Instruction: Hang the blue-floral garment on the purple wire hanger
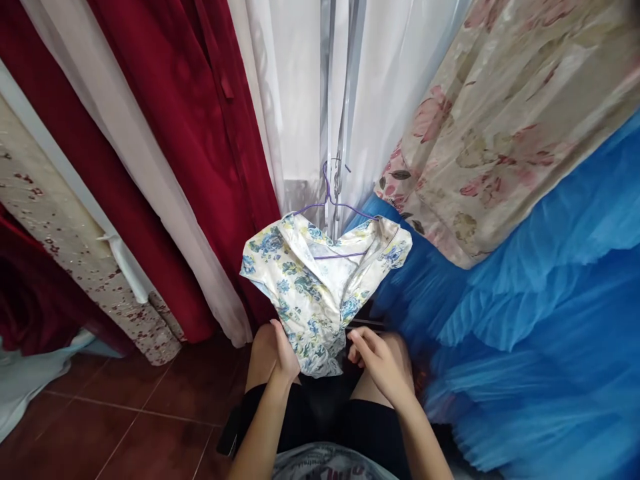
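Head view, only one: floral blouse (295,287), white with blue flowers, sits on a purple wire hanger (327,190), bottom bunched between the person's knees. Left hand (286,353) is against the blouse's lower left edge, fingers partly hidden, can't tell if it grips. Right hand (373,353), fingers curled, is just beside the lower right edge; can't tell if it pinches cloth. Hands apart, one each side. Step in hand looks like tidying the hung blouse; next move probably calls for both hands taking the lower edges and smoothing evenly, without tugging the shoulders off the hanger. No tabletop in sight; floor (75,433) is reddish-brown tile. Room packed with hanging cloth: red drapes (190,133) left, white fabric (295,87) behind, beige floral cloth (500,153) and blue ruffled fabric (525,373) right. Hook's support unclear.
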The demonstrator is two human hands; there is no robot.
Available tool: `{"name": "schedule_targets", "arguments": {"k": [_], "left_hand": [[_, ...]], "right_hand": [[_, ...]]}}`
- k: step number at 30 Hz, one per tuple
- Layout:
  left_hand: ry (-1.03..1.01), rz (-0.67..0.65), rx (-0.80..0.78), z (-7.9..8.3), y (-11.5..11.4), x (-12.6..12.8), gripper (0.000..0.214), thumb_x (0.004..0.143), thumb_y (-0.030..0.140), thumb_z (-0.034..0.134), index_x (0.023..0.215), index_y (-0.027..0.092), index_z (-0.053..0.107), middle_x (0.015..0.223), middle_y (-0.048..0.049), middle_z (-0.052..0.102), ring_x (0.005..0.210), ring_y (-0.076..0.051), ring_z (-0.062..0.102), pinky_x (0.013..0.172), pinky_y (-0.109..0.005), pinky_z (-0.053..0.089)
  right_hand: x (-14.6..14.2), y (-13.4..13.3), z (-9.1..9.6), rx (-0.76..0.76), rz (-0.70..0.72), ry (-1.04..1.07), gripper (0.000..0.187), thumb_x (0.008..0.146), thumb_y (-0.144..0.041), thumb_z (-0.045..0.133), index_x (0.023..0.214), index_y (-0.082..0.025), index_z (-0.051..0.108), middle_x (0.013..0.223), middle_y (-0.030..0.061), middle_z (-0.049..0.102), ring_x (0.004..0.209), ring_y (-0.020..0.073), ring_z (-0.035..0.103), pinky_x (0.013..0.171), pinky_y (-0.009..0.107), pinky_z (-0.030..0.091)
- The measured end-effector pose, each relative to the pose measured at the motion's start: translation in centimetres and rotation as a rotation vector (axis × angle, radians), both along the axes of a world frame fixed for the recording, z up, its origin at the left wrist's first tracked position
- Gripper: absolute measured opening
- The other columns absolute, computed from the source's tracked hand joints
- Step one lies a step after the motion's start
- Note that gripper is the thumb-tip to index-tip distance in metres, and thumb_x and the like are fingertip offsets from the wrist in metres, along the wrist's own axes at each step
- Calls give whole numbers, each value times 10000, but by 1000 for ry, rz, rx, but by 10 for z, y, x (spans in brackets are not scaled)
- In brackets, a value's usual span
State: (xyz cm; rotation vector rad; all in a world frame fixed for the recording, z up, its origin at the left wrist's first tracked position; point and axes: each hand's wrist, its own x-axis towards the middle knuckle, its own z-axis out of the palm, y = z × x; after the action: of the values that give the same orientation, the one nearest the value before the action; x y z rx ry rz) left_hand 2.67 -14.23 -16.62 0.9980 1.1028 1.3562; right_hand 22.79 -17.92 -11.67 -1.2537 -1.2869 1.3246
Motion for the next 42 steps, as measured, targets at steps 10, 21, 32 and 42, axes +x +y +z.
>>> {"name": "schedule_targets", "arguments": {"k": [10, 21, 32, 42], "left_hand": [[-11, 38, -6, 7, -19, 1, 677, 821, 470, 752, 1428, 257, 540, 1430, -104, 615, 1356, -327, 554, 1139, -478, 445], [533, 381, 490, 21, -25, 26, 318, 925, 382, 631, 1193, 254, 518, 1292, -140, 549, 1251, -291, 542, 1073, -442, 439], [440, -49, 466, 32, -21, 51, 126, 969, 267, 527, 871, 201, 572, 802, -17, 633, 763, -166, 607, 745, -272, 469], [913, -363, 348, 46, -4, 31, 61, 852, 153, 587, 826, 202, 612, 682, 15, 592, 665, -157, 574, 644, -249, 402]], "right_hand": [[-25, 26, 21, 199, -115, -115, 405, 913, -496, 580, 627, -213, 533, 545, -28, 445, 535, 146, 399, 542, 277, 300], [-25, 13, 23, 151, -88, -2, 377, 864, -481, 622, 624, -196, 564, 516, -46, 406, 503, 120, 340, 511, 268, 255], [-28, 25, 50, 69, -103, 230, 296, 742, -431, 714, 627, -163, 670, 437, -17, 516, 410, 95, 371, 445, 251, 254], [-50, 144, 152, 248, -177, 373, 192, 676, -312, 704, 579, -157, 645, 447, -27, 510, 429, 76, 358, 431, 242, 249]]}}
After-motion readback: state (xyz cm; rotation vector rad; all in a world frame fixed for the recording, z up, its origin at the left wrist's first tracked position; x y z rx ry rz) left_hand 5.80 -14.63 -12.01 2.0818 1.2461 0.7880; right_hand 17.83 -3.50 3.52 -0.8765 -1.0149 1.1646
